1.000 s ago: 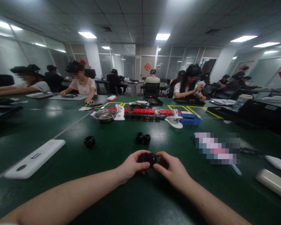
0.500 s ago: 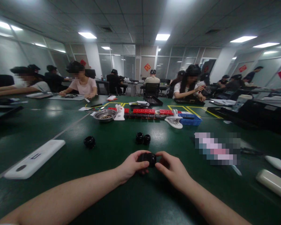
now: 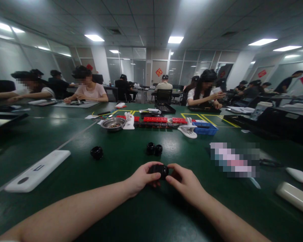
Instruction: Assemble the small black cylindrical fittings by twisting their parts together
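Note:
Between the fingers and thumb of my left hand is a glossy black round piece, shaped like a small wheel, with a duller dark part at its left. My left fingers close around that dark part and partly hide it. My right hand pinches the right end of the piece with thumb and index finger. Just beyond my hands, two similar black round pieces sit side by side on the green table. Another black round piece lies farther left.
A long white device lies at left. Farther back are a metal bowl, red blocks, white clips and a blue bin. A blurred-out item and a cream case lie right. Several people work around.
My right hand has shifted slightly left, its thumb and index finger closing in on the black piece. My left hand holds still. In the background, people's arms have moved a little.

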`<move>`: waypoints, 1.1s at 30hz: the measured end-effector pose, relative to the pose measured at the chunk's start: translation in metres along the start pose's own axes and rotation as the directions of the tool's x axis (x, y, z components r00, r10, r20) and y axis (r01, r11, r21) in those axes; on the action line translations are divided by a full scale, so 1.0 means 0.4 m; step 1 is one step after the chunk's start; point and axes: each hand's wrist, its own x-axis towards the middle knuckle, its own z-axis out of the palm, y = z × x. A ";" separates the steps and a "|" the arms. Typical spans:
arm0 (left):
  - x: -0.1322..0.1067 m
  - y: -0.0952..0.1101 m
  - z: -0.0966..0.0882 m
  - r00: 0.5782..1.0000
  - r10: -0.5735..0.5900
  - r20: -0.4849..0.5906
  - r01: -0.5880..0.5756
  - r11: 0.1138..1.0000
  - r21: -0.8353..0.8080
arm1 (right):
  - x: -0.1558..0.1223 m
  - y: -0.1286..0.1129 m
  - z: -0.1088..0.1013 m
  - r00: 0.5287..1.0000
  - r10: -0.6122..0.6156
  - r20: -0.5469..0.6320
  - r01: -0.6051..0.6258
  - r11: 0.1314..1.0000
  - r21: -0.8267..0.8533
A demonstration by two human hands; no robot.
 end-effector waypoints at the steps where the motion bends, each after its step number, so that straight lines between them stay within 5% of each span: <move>1: 0.000 -0.001 0.002 1.000 0.001 -0.004 -0.001 1.000 0.008 | 0.002 -0.001 -0.001 1.000 0.001 0.006 -0.001 1.000 0.000; 8: 0.005 -0.003 -0.004 0.999 -0.018 0.048 0.018 1.000 -0.007 | 0.001 0.001 -0.002 0.993 -0.109 0.041 0.104 0.988 0.113; 16: 0.003 -0.006 0.003 0.999 0.006 -0.050 -0.007 1.000 -0.014 | 0.003 0.006 0.008 0.999 0.033 -0.027 -0.032 0.999 0.010; 25: 0.007 -0.001 -0.008 0.999 -0.028 0.044 0.030 0.998 -0.046 | 0.003 0.009 0.004 0.999 -0.053 -0.002 0.053 0.997 0.058; 33: 0.009 -0.005 -0.002 0.999 -0.030 -0.028 0.028 0.999 -0.038 | 0.003 0.008 0.002 0.999 -0.002 -0.032 0.004 0.999 0.036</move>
